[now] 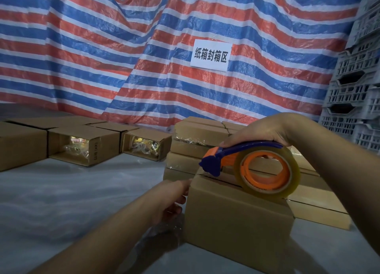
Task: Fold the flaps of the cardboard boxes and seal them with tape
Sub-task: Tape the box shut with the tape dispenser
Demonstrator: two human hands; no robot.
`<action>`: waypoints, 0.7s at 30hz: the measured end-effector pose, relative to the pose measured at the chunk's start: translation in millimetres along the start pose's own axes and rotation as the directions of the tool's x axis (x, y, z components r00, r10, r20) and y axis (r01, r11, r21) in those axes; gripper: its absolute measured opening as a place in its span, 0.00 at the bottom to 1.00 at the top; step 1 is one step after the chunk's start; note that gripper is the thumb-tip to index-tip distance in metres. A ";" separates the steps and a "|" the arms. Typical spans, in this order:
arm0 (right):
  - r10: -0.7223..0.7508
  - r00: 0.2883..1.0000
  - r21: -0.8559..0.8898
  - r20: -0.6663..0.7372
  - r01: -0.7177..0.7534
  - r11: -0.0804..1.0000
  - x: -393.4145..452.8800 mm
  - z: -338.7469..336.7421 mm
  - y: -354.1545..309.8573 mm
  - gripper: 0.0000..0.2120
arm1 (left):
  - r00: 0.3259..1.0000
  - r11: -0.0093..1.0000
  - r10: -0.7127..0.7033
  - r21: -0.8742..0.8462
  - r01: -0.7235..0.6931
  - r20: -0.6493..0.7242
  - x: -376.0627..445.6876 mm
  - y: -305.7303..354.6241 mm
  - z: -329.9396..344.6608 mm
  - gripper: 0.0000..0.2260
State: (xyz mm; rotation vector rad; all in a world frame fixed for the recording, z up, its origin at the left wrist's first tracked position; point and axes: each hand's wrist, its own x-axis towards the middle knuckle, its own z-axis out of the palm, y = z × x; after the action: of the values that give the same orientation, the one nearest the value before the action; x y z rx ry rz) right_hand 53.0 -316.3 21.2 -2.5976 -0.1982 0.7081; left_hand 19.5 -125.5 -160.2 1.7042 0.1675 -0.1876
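Observation:
A brown cardboard box [236,222] stands in front of me with its top flaps folded down. My right hand [265,130] grips the blue handle of a tape dispenser [255,165] holding a clear tape roll on an orange core; the roll rests on the box's top seam, and the blue cutter end sits at the far left edge. My left hand [174,199] presses against the box's left side, fingers touching the upper corner. A strip of clear tape seems to hang down that side.
Sealed boxes [197,140] are stacked behind and to the right. Open-ended boxes [86,146] showing packaged goods lie at the left on the pale table [72,191]. A striped tarp with a white sign [210,55] hangs behind. Grey plastic crates [357,88] stand at right.

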 end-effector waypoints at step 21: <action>0.006 1.000 0.018 0.003 -0.006 1.000 1.2 -1.9 1.3 0.27 | 0.986 0.951 0.167 0.261 -0.168 0.028 4.1 34.5 4.1 0.14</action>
State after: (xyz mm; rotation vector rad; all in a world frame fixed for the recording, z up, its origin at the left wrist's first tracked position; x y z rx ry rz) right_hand 55.0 -317.9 21.6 -2.5815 -0.1842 0.7127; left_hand 31.0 -134.4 -128.3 1.9718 -0.0087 -0.0907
